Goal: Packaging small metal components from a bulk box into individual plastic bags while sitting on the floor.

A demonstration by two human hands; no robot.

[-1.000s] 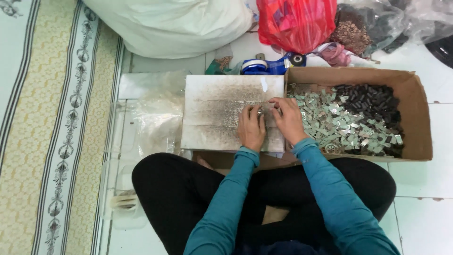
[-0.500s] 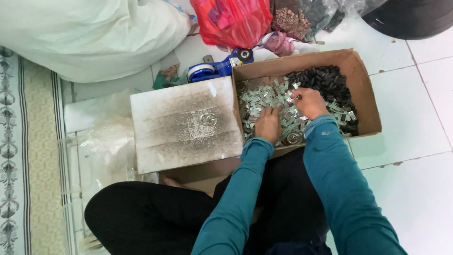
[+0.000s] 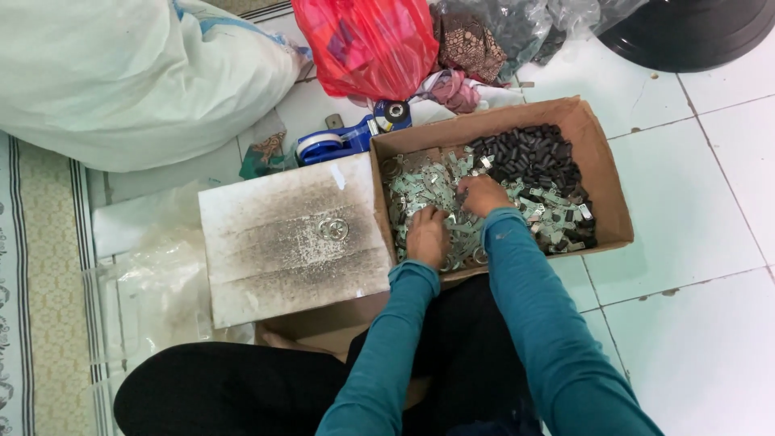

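Both my hands reach into a brown cardboard box on the white tiled floor. The box holds several small silver metal plates and several black cylindrical pieces. My left hand rests palm down on the silver pieces near the box's front left, fingers curled into them. My right hand lies on the pile in the middle of the box, fingers bent among the plates. Left of the box lies a stained white board with a small metal ring piece on it.
A blue tape dispenser sits behind the board. A red plastic bag, a large white sack and dark bags lie at the back. A black round object is at the top right. A patterned mat runs along the left.
My hands left the white board and moved right into the box, onto the silver pieces. A small metal piece stays on the board. The view has swung right.
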